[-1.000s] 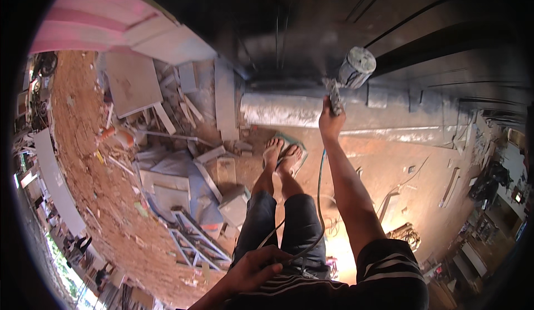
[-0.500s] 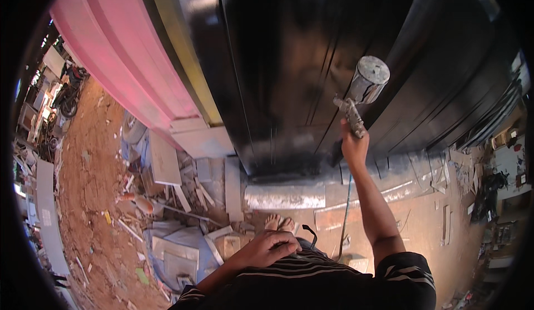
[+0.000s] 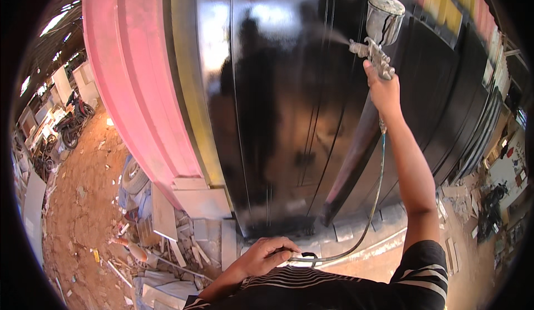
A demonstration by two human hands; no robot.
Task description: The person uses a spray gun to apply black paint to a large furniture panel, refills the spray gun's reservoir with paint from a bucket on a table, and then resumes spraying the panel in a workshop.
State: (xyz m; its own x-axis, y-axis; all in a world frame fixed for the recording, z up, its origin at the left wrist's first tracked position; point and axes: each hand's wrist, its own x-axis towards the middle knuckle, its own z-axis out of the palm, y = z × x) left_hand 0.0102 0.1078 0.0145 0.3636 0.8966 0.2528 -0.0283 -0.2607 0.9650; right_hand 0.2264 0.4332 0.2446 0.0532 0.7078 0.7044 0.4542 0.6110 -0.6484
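My right hand (image 3: 382, 96) grips a metal spray gun (image 3: 374, 54) with a paint-smeared cup (image 3: 385, 18) on top. A fine mist leaves the nozzle toward the glossy black panel (image 3: 278, 132) in front of me, which shows a dark reflection. A hose (image 3: 374, 210) hangs from the gun's handle down to my left hand (image 3: 266, 257), whose curled fingers are closed on it at waist height, low in the view. A yellow strip (image 3: 197, 104) and a pink corrugated panel (image 3: 133, 76) stand beside the black panel on the left.
A dirt path (image 3: 78, 199) runs along the left, with motorcycles (image 3: 75, 124) at its far end. A tire (image 3: 133, 176), boards and debris (image 3: 164, 221) lie by the panel's left foot. Dark clutter (image 3: 489, 210) lines the right side, and pink and yellow sheets (image 3: 445, 1) show at upper right.
The view has tilted up from the floor to the panel. My right hand has risen with the spray gun, while my left hand stays at my waist on the hose.
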